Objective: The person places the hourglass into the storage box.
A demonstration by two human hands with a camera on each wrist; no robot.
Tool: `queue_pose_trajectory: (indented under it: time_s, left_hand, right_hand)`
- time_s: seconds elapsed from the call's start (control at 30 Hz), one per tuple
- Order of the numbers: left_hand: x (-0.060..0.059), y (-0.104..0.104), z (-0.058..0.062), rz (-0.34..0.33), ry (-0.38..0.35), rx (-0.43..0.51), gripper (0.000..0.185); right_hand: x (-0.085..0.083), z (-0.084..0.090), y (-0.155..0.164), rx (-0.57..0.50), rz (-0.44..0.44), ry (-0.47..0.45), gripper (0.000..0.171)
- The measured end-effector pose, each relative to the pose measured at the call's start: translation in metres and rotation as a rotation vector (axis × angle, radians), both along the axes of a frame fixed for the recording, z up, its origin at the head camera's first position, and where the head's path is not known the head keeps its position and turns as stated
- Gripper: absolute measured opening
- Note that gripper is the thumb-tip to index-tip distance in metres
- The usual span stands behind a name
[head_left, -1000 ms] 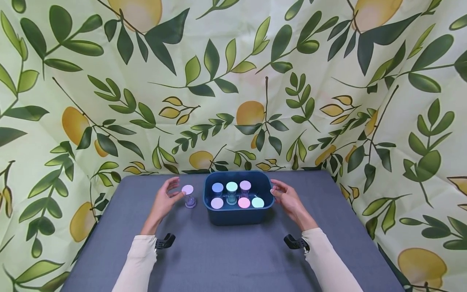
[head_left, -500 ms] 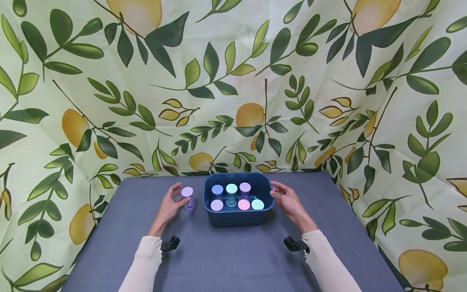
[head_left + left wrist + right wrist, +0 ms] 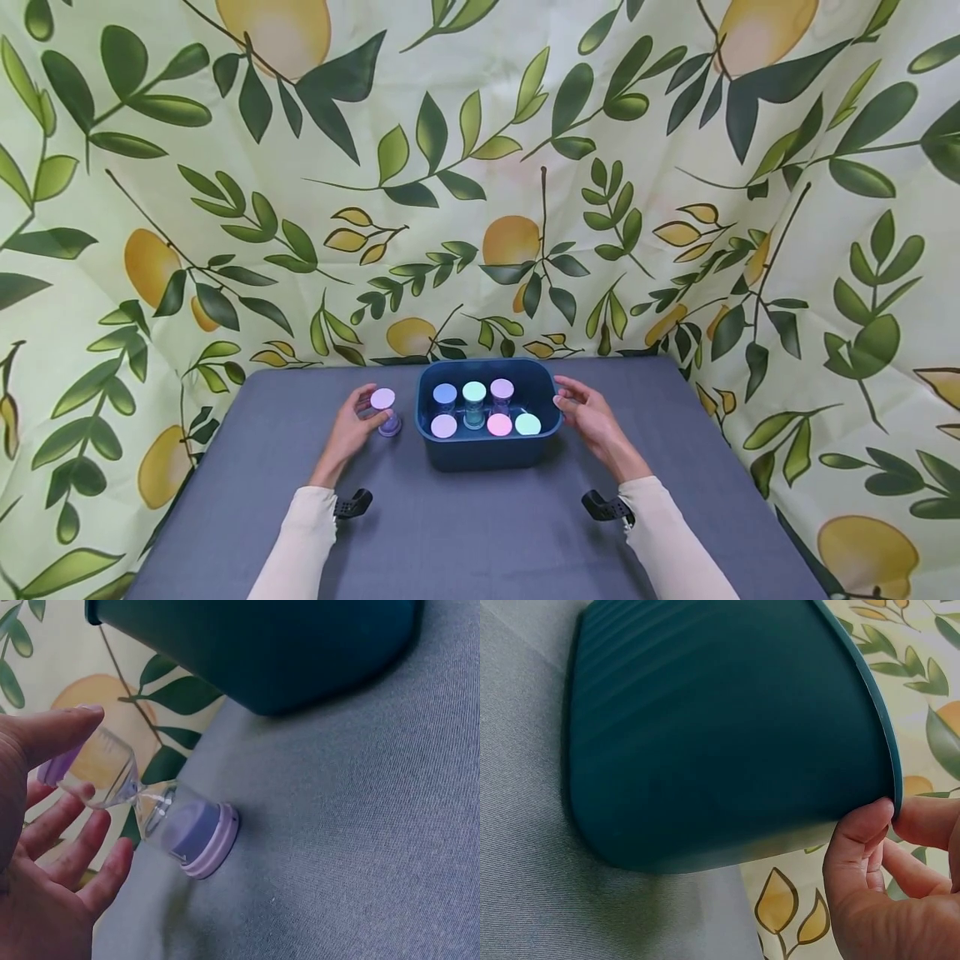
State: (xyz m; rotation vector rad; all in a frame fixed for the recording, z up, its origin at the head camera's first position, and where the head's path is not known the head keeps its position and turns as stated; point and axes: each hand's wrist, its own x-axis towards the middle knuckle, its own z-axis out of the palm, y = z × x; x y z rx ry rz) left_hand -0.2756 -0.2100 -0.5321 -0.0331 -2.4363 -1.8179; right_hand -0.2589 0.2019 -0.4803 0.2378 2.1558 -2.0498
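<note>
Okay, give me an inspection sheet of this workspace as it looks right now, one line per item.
Surface: grey cloth-covered table, smooth.
Job's things: lilac-capped sand timer standing on the table left of the dark teal bin; six more timers stand inside the bin, pastel caps up.
Clutter: nothing seen.
Hands: left hand curls round the lone timer, thumb at its top cap, fingers near the glass; whether it grips is unclear. Right hand pinches the bin's right rim.
Cables: nothing seen; black wrist camera mounts at both cuffs.
Surroundings: lemon-and-leaf print backdrop behind and at both sides.
</note>
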Motion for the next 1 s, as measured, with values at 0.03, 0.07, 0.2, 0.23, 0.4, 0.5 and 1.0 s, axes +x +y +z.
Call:
queue_pose_trajectory:
  time_s: [0.03,0.07,0.2,0.23,0.4,0.5,1.0]
  left_hand:
    - [0.001,0.001,-0.001,0.006,0.001,-0.007,0.062]
    - [0.002,0.001,-0.001,0.006,0.006,-0.016,0.060]
    - [0.002,0.002,-0.001,0.014,0.004,-0.018,0.056]
    - [0.002,0.002,-0.001,0.014,0.001,-0.017,0.056]
    - [-0.002,0.001,0.001,0.013,-0.018,-0.012,0.056]
    - [-0.003,0.001,0.001,0.011,-0.021,-0.002,0.055]
    - [0.007,0.000,0.017,0.017,-0.015,-0.044,0.053]
  right_hand:
    - [0.001,0.000,0.000,0.000,0.001,-0.003,0.047]
    - [0.001,0.000,0.000,-0.003,0.000,-0.005,0.047]
    - [0.002,0.000,-0.001,-0.002,0.001,-0.008,0.047]
    - [0.002,0.000,-0.001,-0.003,-0.001,-0.010,0.046]
    - [0.001,0.000,0.000,0.003,-0.003,-0.012,0.046]
    - [0.000,-0.001,0.000,0.003,-0.004,-0.014,0.046]
    - [0.000,0.000,-0.002,0.008,-0.015,-0.024,0.046]
